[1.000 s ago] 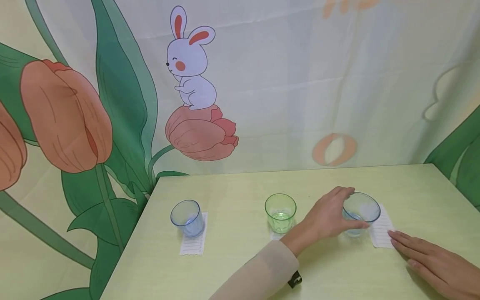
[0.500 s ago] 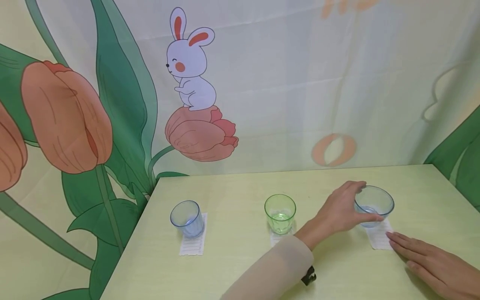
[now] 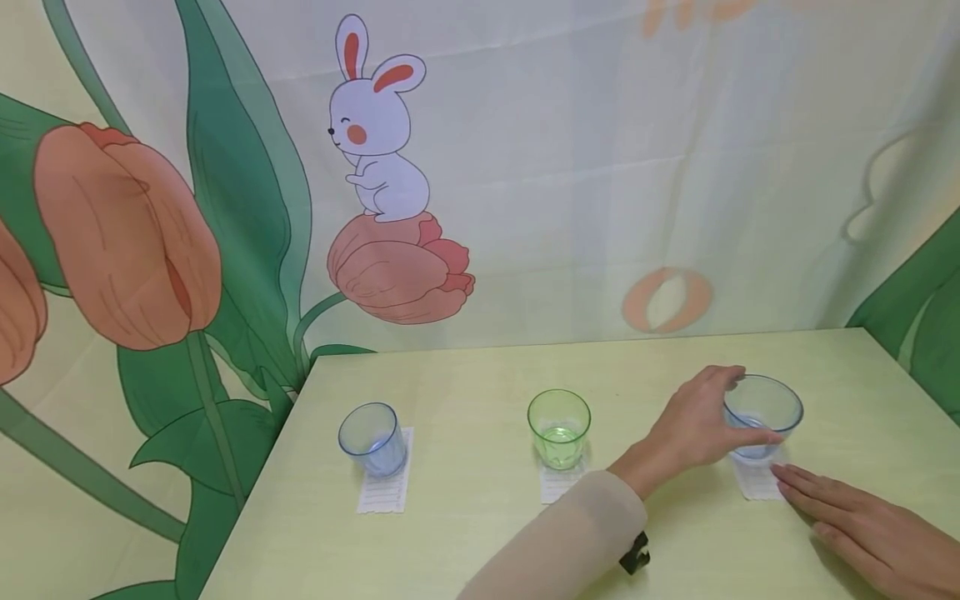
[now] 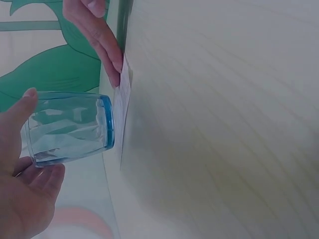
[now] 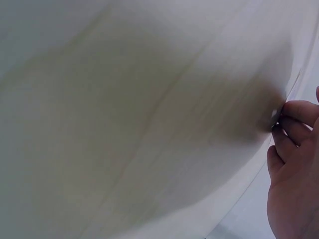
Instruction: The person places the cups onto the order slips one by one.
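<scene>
On the right of the head view, my left hand (image 3: 693, 427) grips a clear blue glass cup (image 3: 765, 408) near its rim, thumb on the near side and fingers on the far side. The left wrist view shows the cup (image 4: 70, 129) upright, its base close over a paper slip (image 4: 122, 102). My right hand (image 3: 862, 525) lies low at the right, its fingers straight and their tips on the edge of that slip (image 3: 759, 485). Seen from the right wrist, the hand (image 5: 299, 159) has its fingertips down at the tabletop.
A green glass cup (image 3: 559, 429) stands mid-table on a printed paper slip (image 3: 557, 485). Farther left, another blue cup (image 3: 378, 446) stands on its own slip (image 3: 382, 497). The table (image 3: 465, 400) ends at a patterned cloth backdrop (image 3: 540, 208).
My left hand has carried the blue cup to the right, from beside the slip to over it. My right hand has stayed at the slip's edge.
</scene>
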{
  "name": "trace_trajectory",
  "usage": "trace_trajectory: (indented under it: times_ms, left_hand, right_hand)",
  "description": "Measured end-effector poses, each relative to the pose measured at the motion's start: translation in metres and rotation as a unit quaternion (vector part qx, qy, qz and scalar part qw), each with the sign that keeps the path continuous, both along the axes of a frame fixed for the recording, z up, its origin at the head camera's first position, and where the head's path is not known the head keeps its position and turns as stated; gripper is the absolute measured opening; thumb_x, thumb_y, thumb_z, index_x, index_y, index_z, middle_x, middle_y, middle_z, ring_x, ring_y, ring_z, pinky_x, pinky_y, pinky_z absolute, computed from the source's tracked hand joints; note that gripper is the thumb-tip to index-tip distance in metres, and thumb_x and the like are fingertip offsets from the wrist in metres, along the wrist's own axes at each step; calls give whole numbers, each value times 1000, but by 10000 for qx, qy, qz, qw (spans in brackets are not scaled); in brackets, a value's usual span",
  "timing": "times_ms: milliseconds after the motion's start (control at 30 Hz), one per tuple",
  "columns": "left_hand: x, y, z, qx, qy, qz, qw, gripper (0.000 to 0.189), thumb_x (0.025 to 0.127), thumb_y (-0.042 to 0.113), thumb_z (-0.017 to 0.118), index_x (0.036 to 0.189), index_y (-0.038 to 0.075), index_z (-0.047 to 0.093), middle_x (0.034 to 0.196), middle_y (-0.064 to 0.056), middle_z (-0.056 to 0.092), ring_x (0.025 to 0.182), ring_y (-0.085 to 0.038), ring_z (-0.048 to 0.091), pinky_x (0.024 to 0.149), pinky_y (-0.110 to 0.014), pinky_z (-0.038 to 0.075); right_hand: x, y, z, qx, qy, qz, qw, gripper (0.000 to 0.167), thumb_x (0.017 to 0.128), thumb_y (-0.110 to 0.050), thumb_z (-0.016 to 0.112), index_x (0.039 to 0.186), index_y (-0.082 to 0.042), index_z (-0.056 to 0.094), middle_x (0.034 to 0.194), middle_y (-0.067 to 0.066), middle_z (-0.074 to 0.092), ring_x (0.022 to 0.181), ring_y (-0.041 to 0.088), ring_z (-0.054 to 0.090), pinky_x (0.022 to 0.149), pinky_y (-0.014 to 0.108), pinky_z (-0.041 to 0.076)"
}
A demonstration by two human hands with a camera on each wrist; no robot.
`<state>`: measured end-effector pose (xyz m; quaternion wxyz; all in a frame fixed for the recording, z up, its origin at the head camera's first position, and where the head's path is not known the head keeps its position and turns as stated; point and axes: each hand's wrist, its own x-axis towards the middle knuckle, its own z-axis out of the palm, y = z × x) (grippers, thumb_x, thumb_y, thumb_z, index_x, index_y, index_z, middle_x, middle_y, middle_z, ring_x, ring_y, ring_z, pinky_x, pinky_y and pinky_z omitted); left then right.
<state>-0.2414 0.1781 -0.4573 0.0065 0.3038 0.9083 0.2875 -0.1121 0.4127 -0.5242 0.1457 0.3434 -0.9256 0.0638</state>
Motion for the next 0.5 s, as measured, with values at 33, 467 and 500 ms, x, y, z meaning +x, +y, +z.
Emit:
trace_trajectory:
  times_ms: [33, 467, 500]
  left_hand:
    - [0, 1, 0, -15, 3, 6, 10000, 92, 84, 68, 80, 160, 31, 44, 157, 21, 45, 139, 4, 46, 109, -15, 42]
    - [3, 7, -1, -205, -59, 65, 9998, 92, 84, 69, 80, 160, 32, 43, 155, 21, 47, 137, 4, 48, 107, -15, 43]
    - [3, 7, -1, -215, -67, 75, 9997, 92, 84, 69, 80, 160, 32, 43, 155, 21, 47, 137, 4, 48, 107, -15, 43]
  right_hand:
    - [0, 0, 0, 7, 7, 21, 10000, 65, 94, -17, 77, 155, -9, 55, 173, -15, 25, 156, -7, 13, 119, 7, 5]
    - [0, 0, 0, -54, 18, 79, 10000, 64, 93, -15, 77, 153, -7, 57, 172, -11, 29, 156, -5, 15, 120, 7, 7]
    - [0, 0, 0, -66, 19, 95, 9999, 64, 93, -15, 77, 153, -7, 56, 172, -10, 30, 157, -4, 15, 120, 7, 7]
